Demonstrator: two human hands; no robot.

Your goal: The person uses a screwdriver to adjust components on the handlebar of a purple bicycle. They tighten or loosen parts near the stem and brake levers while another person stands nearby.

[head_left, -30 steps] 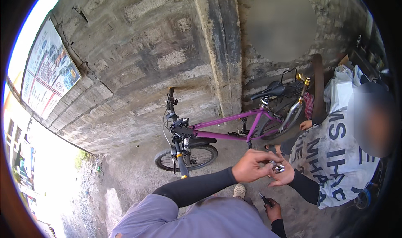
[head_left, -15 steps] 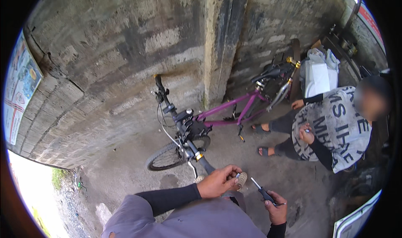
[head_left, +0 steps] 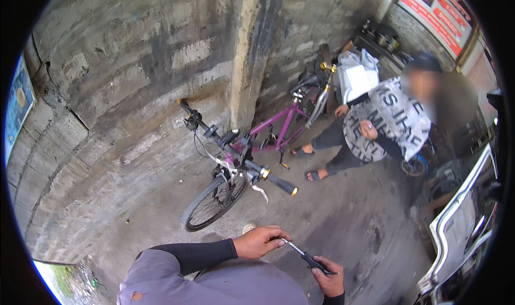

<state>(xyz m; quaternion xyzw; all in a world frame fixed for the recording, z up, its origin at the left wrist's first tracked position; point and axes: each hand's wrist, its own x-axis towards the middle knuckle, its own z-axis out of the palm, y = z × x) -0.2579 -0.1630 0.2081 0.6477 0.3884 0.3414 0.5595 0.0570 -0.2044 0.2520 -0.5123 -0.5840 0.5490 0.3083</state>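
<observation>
My right hand (head_left: 328,277) is closed around the dark handle of a screwdriver (head_left: 310,260). Its bright shaft points up and left, toward my other hand. A thin dark end pokes out past my right fingers; what it belongs to is unclear. My left hand (head_left: 261,243) pinches a small metal piece at its fingertips, where the screwdriver's tip meets it. The piece is mostly hidden by the fingers. Both hands are in front of my grey shirt (head_left: 230,283), above the concrete floor.
A purple bicycle (head_left: 273,123) stands ahead by the block wall (head_left: 134,85), its handlebar grip (head_left: 279,184) pointing toward me. Another person (head_left: 383,120) in a patterned white shirt stands at right. White bags (head_left: 357,79) lie behind; a white door-like panel (head_left: 450,224) leans at far right.
The screwdriver's tip has come to my left fingertips; before, the hands were apart. My view has swung right, so the bicycle and the other person appear farther left.
</observation>
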